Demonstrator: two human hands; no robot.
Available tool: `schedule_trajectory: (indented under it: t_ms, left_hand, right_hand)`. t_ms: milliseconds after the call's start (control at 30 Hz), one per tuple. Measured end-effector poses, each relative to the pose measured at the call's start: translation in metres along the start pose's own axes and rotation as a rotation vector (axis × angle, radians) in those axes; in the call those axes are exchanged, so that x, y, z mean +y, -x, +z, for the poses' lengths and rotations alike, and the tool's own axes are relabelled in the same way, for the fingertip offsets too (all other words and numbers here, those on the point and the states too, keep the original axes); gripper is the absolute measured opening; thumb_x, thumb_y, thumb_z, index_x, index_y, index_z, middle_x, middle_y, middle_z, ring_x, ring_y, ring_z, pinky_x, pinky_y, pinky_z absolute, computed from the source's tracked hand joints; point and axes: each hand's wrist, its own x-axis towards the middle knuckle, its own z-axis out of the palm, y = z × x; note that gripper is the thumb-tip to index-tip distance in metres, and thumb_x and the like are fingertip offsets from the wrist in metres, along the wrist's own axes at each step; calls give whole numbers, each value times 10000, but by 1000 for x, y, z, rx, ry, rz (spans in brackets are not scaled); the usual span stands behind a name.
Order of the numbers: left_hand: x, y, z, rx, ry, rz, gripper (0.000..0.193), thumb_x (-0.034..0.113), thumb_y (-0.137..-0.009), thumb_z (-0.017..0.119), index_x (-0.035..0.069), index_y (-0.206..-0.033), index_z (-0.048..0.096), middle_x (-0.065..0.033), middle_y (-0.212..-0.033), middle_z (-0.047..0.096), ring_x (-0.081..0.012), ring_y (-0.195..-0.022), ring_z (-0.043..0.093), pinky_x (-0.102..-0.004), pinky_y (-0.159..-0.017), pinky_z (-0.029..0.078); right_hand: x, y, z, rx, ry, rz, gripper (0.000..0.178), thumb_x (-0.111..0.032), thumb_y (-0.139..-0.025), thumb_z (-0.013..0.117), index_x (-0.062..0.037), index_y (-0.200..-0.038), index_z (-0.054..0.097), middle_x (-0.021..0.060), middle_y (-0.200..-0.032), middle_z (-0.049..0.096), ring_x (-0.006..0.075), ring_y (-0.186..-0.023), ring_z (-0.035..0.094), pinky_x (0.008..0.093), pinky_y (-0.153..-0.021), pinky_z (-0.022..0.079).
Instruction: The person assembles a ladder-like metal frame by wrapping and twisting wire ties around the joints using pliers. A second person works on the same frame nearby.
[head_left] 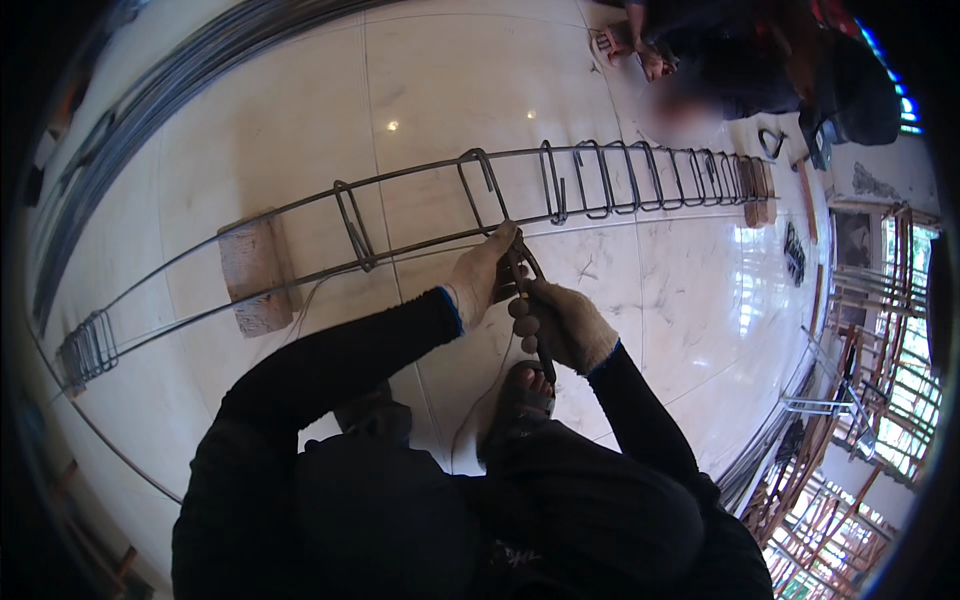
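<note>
A long frame of two steel bars (420, 244) with bent wire-rod stirrups (352, 225) runs across the floor in front of me. In a pale glove with bare fingertips, my right hand (572, 322) grips dark pincers (545, 358). Their head reaches up toward the nearer bar, beside a stirrup (482, 190). My left hand (482, 275), also gloved, is closed by that stirrup's lower corner, next to the pincer head. What its fingers pinch is hidden. A thin wire (468, 412) trails down below my hands.
Wooden blocks (255, 275) prop the frame at left and right (760, 193). More stirrups are bunched at the far left (90, 345). Long bars (150, 115) lie along the upper left. Another person (760, 70) crouches at the upper right. My foot (525, 392) is below the pincers.
</note>
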Motion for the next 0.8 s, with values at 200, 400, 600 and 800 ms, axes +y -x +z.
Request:
schedule_trajectory:
  t_ms: [200, 400, 600, 800]
  left_hand:
    - [-22, -27, 21, 35, -104, 45, 511, 546, -1052, 582, 44, -1100, 666, -84, -960, 719, -216, -820, 677, -379, -738, 556]
    - [-53, -57, 21, 332, -338, 245, 516, 475, -1071, 509, -2, -1028, 702, -82, -785, 769, -223, -678, 726, -388, -615, 549]
    - [-13, -29, 16, 150, -870, 117, 406, 392, -1074, 507, 20, -1165, 642, -135, -955, 748, -297, -845, 710, -429, -761, 556]
    - [23, 52, 19, 455, -1360, 792, 536, 433, -950, 759, 24, -1283, 661, -203, -1284, 687, -359, -1140, 685, -471, -978, 536]
  right_hand:
    - [-3, 10, -6, 111, 282, 5, 363, -321, -1063, 647, -33, -1275, 584, 61, -1002, 665, 179, -888, 660, 365, -747, 556]
    - [11, 29, 26, 572, 1535, -283, 851, -224, -766, 878, -14, -1495, 491, 206, -1124, 707, 335, -1059, 725, 430, -915, 589]
    - [22, 22, 35, 804, 1716, -226, 559, -139, -847, 722, 3, -1329, 477, 300, -1163, 676, 509, -1042, 697, 573, -882, 574]
    - [12, 29, 47, 737, 1685, -156, 507, -109, -825, 712, 47, -1247, 479, 316, -1108, 684, 527, -971, 708, 575, -864, 580]
